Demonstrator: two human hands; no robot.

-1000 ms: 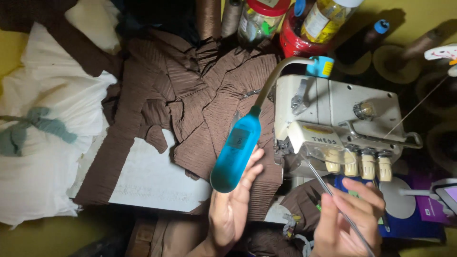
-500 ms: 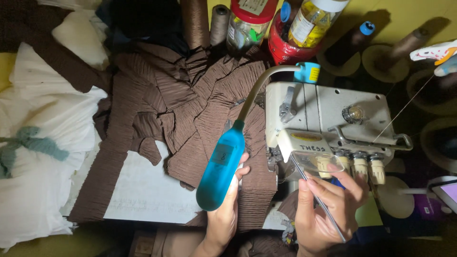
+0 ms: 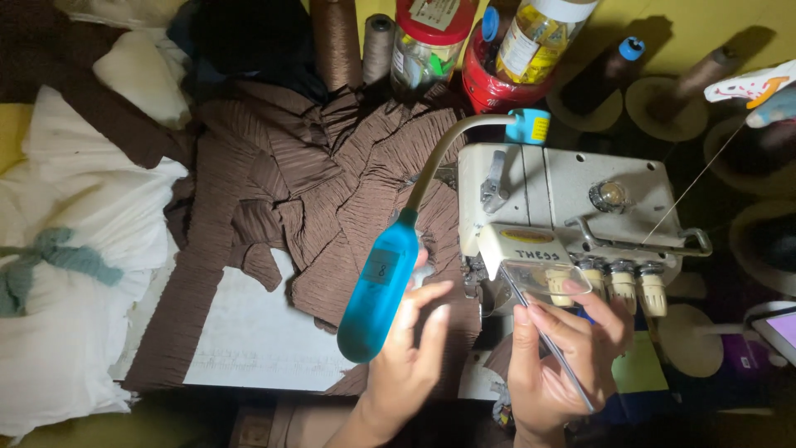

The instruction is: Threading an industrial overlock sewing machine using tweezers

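threading at the cream overlock sewing machine — not finished, i judge.
right hand pinches thin metal tweezers; left hand, fingers spread, steadies the blue gooseneck lamp.

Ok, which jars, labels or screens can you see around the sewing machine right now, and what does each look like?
Clear jar: top centre, red lid with white label.
Clear bottle: right of that jar, yellow contents, pale label, standing in a red container.
Oval sticker: sewing machine front cover, yellow and red.
Small square label: on the blue lamp head, by the left hand.
Screen: right edge, lit pinkish-white, partly cut off.
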